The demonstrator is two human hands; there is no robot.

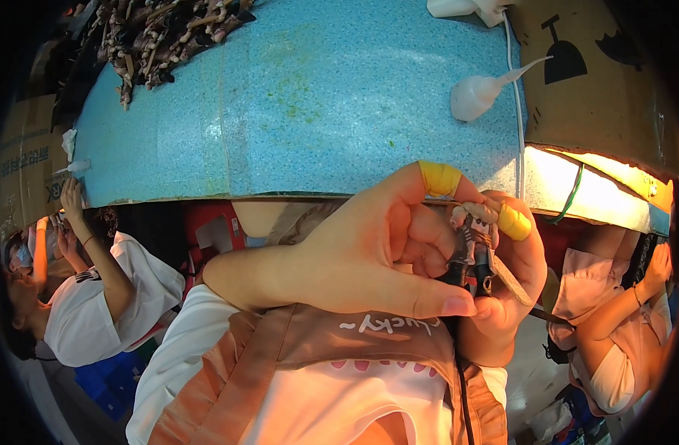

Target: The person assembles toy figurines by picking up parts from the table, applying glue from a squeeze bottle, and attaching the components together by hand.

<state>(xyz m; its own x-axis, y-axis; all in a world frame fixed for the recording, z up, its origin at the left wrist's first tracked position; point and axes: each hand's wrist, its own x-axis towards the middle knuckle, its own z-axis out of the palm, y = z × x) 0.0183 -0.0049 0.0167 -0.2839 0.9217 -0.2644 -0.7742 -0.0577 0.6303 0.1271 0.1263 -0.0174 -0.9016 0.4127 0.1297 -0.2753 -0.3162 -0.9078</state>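
Note:
In front of my chest, a small painted figurine [478, 239] is held between both hands. It has pale tan hair and dark clothing, and a thin tan strip [512, 282] slants down beside it. My left hand [369, 245] is closed, its thumb reaching to the figurine's lower end and its index finger arched over the top. Around the right side curls my right hand [525, 263], its fingers also closed on the figurine. Yellow tape [439, 178] wraps my left index finger, and more yellow tape [514, 222] wraps a right finger. My fingers partly cover the figurine.
Beyond my hands lies a blue speckled tabletop [280, 133]. On it are a white squeeze bottle [473, 98] with a long nozzle, a white cable [519, 119] and a heap of dark figurines [161, 41]. A cardboard box [599, 89] stands right. Co-workers sit at both sides.

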